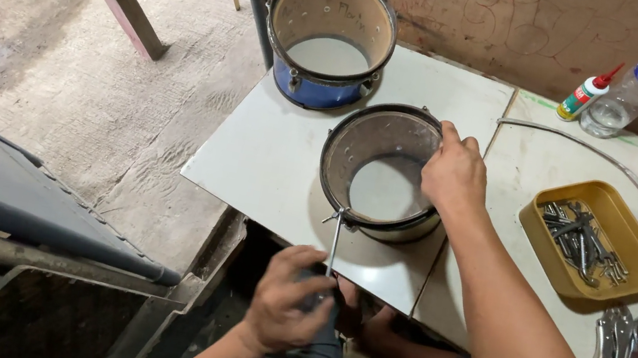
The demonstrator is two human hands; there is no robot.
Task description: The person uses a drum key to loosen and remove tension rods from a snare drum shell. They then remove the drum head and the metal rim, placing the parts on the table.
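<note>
1. Gripping the rim of the silver-shelled drum (382,183) near the front edge of the white board (269,162), the right hand (455,173) had its fingers closed over the hoop.
2. Left hand (288,296) was closed around a screwdriver (333,247) handle, shaft upright at the drum's near lug.
3. Risk: the tip could slip off the lug and jab the shell.
4. Risk: turning force could slide the drum off the edge if the rim grip loosened.
5. The blue drum (328,39) stood apart, behind.
</note>
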